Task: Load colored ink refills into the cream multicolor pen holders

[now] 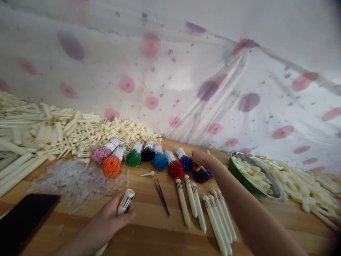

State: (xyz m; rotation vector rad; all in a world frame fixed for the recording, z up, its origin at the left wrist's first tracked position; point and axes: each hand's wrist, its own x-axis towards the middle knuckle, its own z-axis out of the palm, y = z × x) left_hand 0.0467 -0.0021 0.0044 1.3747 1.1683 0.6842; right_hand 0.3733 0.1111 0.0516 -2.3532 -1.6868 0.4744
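Note:
In my left hand, fingers wrapped around it, is a cream multicolour pen barrel with its slotted top facing up. Coloured tips show in the slots. My right hand reaches to the dark brown bundle of pen refills, its fingers pinched together at the bundle's white ends. What they grip is hidden. Close by lie a blue refill bundle and a red refill bundle. Tweezers rest on the wooden table between my hands, below a small cream pen part.
Several assembled pens lie before my right forearm. Further left are an orange refill bundle, clear plastic pieces and a phone. Cream pen parts pile up behind. A green bowl of parts stands right.

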